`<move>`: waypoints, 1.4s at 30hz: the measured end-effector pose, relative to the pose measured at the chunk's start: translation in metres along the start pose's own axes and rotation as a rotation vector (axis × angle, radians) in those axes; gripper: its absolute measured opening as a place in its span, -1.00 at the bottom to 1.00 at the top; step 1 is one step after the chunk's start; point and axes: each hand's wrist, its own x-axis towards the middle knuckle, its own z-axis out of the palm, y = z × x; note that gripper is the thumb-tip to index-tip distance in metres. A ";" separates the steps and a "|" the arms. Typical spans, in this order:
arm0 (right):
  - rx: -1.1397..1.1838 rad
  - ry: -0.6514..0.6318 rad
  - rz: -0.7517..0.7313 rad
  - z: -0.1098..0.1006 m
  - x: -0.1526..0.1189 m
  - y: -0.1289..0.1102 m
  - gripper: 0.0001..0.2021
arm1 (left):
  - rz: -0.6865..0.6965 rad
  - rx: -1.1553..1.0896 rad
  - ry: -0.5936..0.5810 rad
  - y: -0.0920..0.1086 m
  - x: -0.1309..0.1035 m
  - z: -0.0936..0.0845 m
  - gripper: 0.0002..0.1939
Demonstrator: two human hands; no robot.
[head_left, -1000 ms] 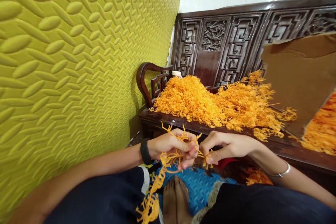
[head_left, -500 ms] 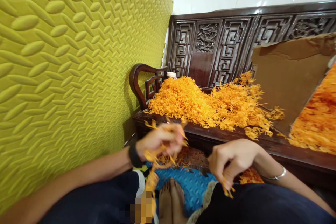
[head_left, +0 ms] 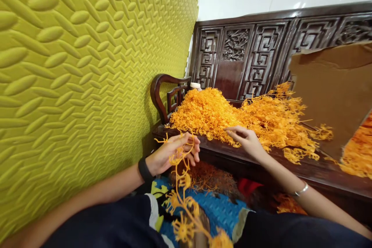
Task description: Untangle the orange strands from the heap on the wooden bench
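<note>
My left hand [head_left: 177, 149], with a black band at its wrist, is loosely curled around the thin end of an orange plastic flower stem [head_left: 184, 197]. The stem hangs down between my knees, with several spidery clusters along it. At the front of a heap of loose orange plastic pieces [head_left: 206, 112] is my right hand [head_left: 245, 139], a silver bangle on its wrist. Its fingers are stretched toward the heap, thumb a little apart, and I see nothing held in them. Branching orange stems [head_left: 273, 116] lie to the right of the heap.
The heap lies on a dark carved wooden bench [head_left: 232, 73] beside its curved armrest [head_left: 158, 93]. A cardboard sheet [head_left: 328, 89] separates more orange pieces [head_left: 360, 151] at right. A yellow textured mat [head_left: 87, 85] stands at left; a blue mat [head_left: 217, 209] lies below.
My right hand has moved up to the heap and no longer shows the small orange piece it held. My left hand has turned and loosened; the stem has swung right. The view has shifted slightly.
</note>
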 end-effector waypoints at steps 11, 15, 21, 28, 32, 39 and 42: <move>-0.444 0.007 0.019 -0.012 0.107 0.050 -0.47 | -0.074 -0.019 0.069 -0.003 0.001 -0.008 -0.61; -0.513 -0.041 0.018 -0.010 0.116 0.051 -0.71 | -0.101 -0.067 0.116 0.000 -0.001 -0.006 -0.62; -0.473 -0.060 -0.090 0.004 0.108 0.005 -0.80 | -0.089 -0.006 0.219 -0.001 -0.002 -0.005 -0.72; -0.102 -0.265 -0.311 0.035 0.053 -0.108 -0.49 | -0.054 0.031 0.353 -0.008 0.001 -0.015 -0.77; -0.342 -0.400 -0.525 0.054 0.020 -0.138 -0.48 | -0.011 -0.058 0.443 -0.012 0.002 -0.015 -0.81; -0.543 -0.314 -0.802 0.070 -0.001 -0.134 -0.76 | 0.030 -0.048 0.398 -0.011 0.003 -0.010 -0.80; -0.406 -0.261 -0.703 0.057 0.000 -0.131 -0.75 | -0.026 0.001 0.373 -0.006 0.001 -0.011 -0.74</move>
